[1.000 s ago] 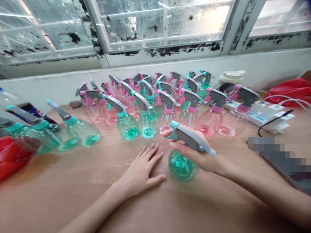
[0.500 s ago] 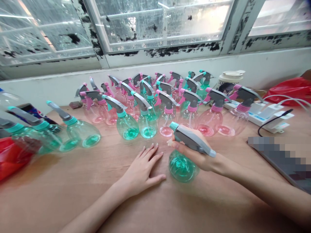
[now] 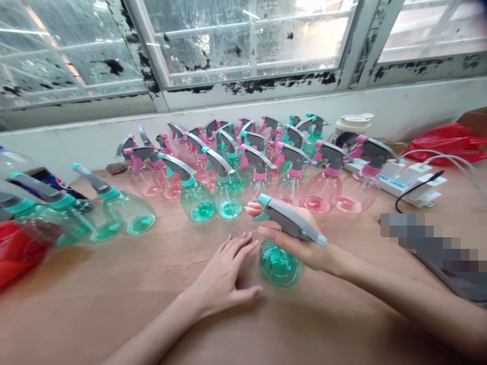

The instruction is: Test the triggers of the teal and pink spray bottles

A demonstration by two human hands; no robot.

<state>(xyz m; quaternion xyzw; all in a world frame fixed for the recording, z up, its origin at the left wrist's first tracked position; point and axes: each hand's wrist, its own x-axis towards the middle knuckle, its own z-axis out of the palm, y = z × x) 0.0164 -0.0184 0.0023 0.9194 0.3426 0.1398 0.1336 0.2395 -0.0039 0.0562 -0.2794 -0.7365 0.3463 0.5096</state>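
Note:
My right hand (image 3: 304, 243) is wrapped round the neck of a green spray bottle (image 3: 281, 266), just below its grey head with a teal nozzle. The nozzle points to the left, and the trigger shows in front of the fingers. The bottle's wide base seems to rest on the wooden table (image 3: 160, 289). To the left of it, my left hand (image 3: 228, 276) lies with fingers stretched and thumb apart, holding nothing. Behind both hands stands a row of pink spray bottles (image 3: 317, 195) and green ones such as this spray bottle (image 3: 198, 203).
More green spray bottles (image 3: 131, 213) stand at the left beside a red plastic bag (image 3: 21, 253). On the right are a white power strip (image 3: 411, 187) with cables, a partly pixelated dark device (image 3: 433, 253) and a lidded cup (image 3: 352, 126). Windows (image 3: 247, 45) line the back wall.
My left hand has come slightly nearer the held bottle. The fingers of my right hand have shifted, so the trigger now shows. The whole view has moved a little.

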